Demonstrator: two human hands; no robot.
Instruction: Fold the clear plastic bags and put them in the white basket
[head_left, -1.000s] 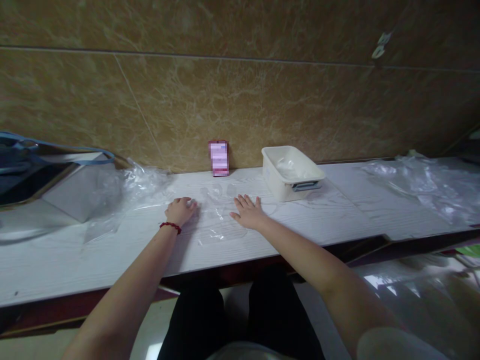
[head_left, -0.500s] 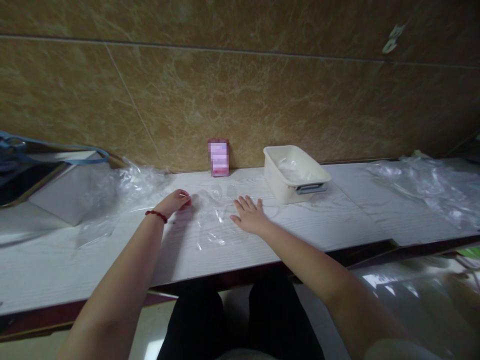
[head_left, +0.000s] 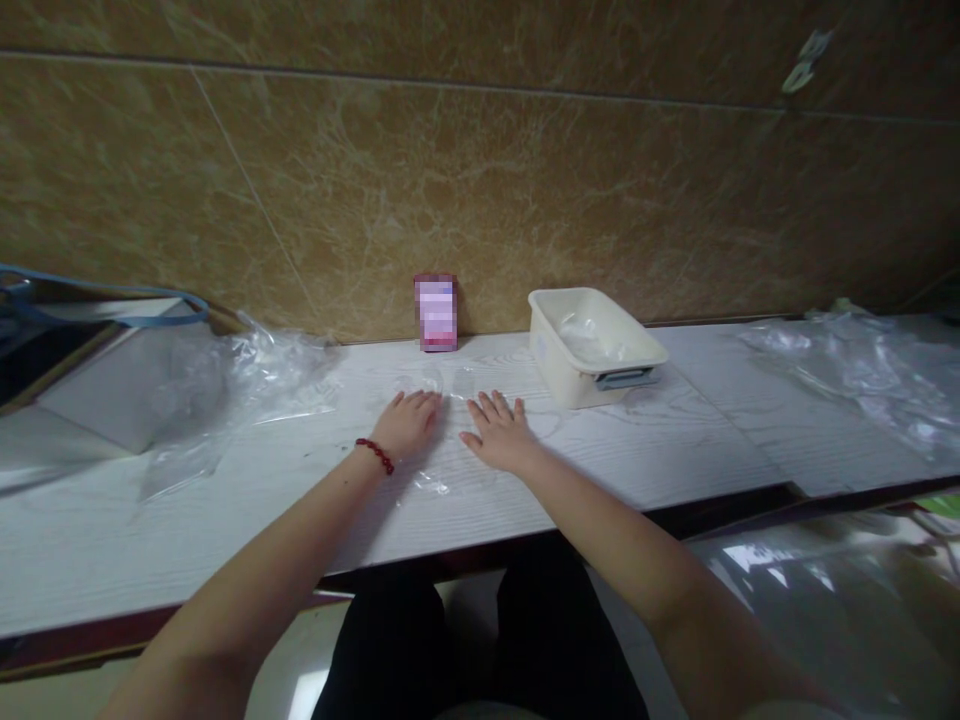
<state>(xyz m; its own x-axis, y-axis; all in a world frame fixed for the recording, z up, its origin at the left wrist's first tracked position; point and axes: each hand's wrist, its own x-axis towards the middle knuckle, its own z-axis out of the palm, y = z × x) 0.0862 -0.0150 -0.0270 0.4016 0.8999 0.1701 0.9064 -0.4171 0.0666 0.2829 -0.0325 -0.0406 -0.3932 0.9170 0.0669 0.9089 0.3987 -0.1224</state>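
Note:
A clear plastic bag (head_left: 433,482) lies flat on the white wood-grain table (head_left: 600,470) in front of me, hard to see except for its glints. My left hand (head_left: 409,424), with a red bead bracelet at the wrist, rests palm down on the bag's left part, fingers extended forward. Across from it, my right hand (head_left: 498,430) is spread flat on the bag's right side. Both hands are open and grip nothing. Faint round shapes show in the film just beyond the fingertips. Part of the bag is hidden under the left hand.
Against the brown tiled wall leans a phone (head_left: 436,314) with a blurred screen. Right of it stands a cream plastic bin (head_left: 559,365) containing clear film. Crumpled clear plastic (head_left: 277,370) lies at left beside a white box (head_left: 105,390); more plastic film (head_left: 870,370) lies far right.
My left hand has moved right from the bag's left edge onto the bag, and its curled fingers have straightened. My right hand stays in place.

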